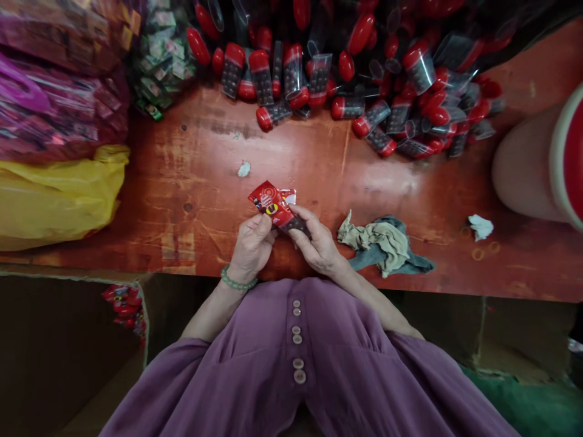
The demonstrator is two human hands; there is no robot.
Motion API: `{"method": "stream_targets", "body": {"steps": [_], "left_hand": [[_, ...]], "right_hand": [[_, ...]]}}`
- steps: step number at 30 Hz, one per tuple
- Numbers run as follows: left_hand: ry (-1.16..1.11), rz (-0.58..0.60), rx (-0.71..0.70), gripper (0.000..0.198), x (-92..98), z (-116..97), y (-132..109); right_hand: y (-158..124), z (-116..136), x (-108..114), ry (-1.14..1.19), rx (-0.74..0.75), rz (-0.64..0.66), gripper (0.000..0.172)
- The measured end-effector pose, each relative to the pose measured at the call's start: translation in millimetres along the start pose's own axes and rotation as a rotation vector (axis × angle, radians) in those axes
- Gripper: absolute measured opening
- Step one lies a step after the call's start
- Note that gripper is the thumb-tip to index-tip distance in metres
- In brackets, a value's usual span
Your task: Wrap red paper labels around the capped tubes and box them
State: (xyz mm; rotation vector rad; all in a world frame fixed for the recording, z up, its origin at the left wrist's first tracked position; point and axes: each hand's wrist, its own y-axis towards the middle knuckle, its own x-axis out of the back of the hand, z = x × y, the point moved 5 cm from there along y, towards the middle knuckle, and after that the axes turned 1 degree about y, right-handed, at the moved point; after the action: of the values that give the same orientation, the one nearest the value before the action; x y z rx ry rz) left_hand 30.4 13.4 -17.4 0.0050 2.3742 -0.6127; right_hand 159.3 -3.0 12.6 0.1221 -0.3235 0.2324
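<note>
A red printed packet with a yellow round mark is held between my two hands above the table's front edge. My left hand, with a green bead bracelet at its wrist, pinches the packet's left side. The fingers of my right hand are closed around its lower right end, where a dark, bumpy part shows. Whether that part is a separate piece inside or behind the packet, I cannot tell. A small red and white piece sticks out behind the packet, partly hidden.
Many red-capped clear containers with dark contents lie along the back of the red table. Full plastic bags stand at left. Crumpled cloths lie right of my hands, near a white bucket. An open cardboard box sits lower left.
</note>
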Motion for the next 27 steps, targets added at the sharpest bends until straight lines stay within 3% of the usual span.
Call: {"method": "stream_targets", "body": {"steps": [3,6,9,13,20,23,27], "left_hand": [[0.043,-0.062,-0.001,0.031,2.3,2,-1],[0.031,-0.112,-0.019,0.033,0.9,7,-5],[0.025,-0.132,-0.040,0.034,-0.5,11,-8],[0.074,-0.125,-0.041,0.034,0.7,8,-12],[0.040,-0.137,-0.089,0.037,4.7,1,-18],[0.039,-0.105,-0.069,0.037,2.3,2,-19],[0.087,0.003,-0.086,0.037,-6.7,-2,-21]], "right_hand": [[1,6,-2,-0.112,0.109,0.013,0.042],[-2,7,-7,-0.162,0.123,-0.006,0.043],[-7,2,-12,-0.024,0.006,-0.052,0.043],[-11,-4,-20,0.149,-0.149,-0.017,0.045],[-10,11,-20,-0.057,0.110,0.034,0.041],[-13,7,-21,-0.114,0.112,0.003,0.040],[-18,0,-19,-0.011,-0.054,-0.060,0.035]]}}
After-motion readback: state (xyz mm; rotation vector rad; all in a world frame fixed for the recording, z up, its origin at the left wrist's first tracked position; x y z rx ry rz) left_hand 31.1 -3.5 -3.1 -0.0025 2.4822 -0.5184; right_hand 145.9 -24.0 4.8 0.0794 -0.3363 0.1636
